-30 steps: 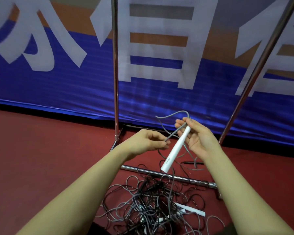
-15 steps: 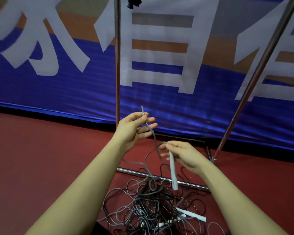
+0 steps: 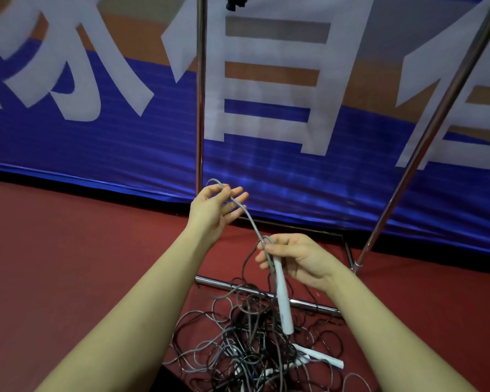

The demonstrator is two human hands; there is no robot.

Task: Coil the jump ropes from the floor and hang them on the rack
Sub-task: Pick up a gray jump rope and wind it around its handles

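The job looks to be near its start. Most of the jump ropes (image 3: 246, 343) lie in a tangled heap on the red floor (image 3: 68, 264), just in front of the lower bar of the rack (image 3: 266, 292), and only 1 rope is in hand. Something dark shows at the top edge beside the left upright, but whether it is a hung rope cannot be told.

The right hand (image 3: 297, 260) pinches the top of a white handle (image 3: 282, 298), which hangs down over the heap. From it the grey cord (image 3: 252, 222) rises to the left hand (image 3: 215, 210), where it bends in a small loop over the thumb and forefinger, lightly pinched; the other fingers are spread and straight. That reads as the 1st turn of a coil being drawn out, with the rest of the rope trailing into the pile (so pulling it free may drag its neighbours).

The cords are thin, smooth and springy, grey and black, holding loose curls. The handles are slim, white, tapered cylinders; another white handle (image 3: 320, 357) lies in the heap. The rack is polished metal tube, and behind it hangs a glossy blue banner (image 3: 125, 142) with large white characters.
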